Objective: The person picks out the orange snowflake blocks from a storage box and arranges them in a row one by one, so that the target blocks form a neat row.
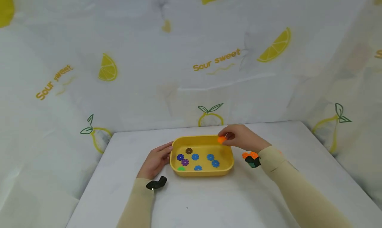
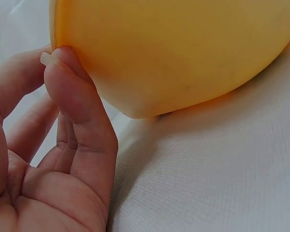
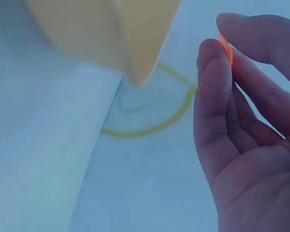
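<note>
A yellow plastic tray (image 1: 203, 173) lies on the white table. My left hand (image 1: 156, 160) grips its left rim, the thumb and fingers (image 2: 70, 92) meeting at the wall in the left wrist view. Above the tray's back right corner, my right hand (image 1: 241, 136) pinches an orange snowflake disc (image 1: 222, 139). Edge-on between thumb and fingers, that orange disc (image 3: 226, 50) shows in the right wrist view. Inside the tray lie several blue discs (image 1: 195, 157), a dark blue disc (image 1: 180, 157), a purple disc (image 1: 185, 162), a brown disc (image 1: 189, 151) and a partly hidden green disc (image 1: 181, 168).
Right of the tray, more orange discs (image 1: 253, 154) lie on the table, partly covered by the right wrist's dark camera mount (image 1: 252, 162). A lemon-printed white cloth (image 1: 179, 62) hangs behind and at the sides. The white table (image 1: 179, 204) extends in front of the tray.
</note>
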A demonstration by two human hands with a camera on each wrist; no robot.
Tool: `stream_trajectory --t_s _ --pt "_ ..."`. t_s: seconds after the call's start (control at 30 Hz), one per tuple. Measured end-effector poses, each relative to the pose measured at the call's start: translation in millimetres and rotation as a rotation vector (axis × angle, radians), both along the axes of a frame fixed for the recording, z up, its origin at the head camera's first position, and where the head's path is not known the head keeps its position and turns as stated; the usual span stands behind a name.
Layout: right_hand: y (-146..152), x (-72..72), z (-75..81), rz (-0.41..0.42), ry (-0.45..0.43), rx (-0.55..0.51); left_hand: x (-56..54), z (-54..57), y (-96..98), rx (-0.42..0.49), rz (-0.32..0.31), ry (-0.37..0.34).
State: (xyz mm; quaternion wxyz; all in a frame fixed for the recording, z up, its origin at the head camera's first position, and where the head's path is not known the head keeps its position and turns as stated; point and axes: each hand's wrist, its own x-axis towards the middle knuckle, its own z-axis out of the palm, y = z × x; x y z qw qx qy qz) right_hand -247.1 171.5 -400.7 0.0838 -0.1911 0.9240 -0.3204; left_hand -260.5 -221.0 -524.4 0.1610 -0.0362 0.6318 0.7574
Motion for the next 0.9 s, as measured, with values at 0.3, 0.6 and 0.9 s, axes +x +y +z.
stream_trajectory --t_s 0.3,0.6,0.9 --pt "76.8 24.0 -26.1 -0.237 -0.002 -0.052 0.6 -1.7 -3.3 -0.015 0.03 -0.016" --pt "141.4 47.6 -48.8 -0.369 -0.007 -0.06 3.6 1.3 -2.9 -0.003 0.021 -0.008" --pt "176.3 62.7 -59.0 -0.44 0.02 -0.013 5.2 -1.1 0.0 -0.009 0.015 -0.018"
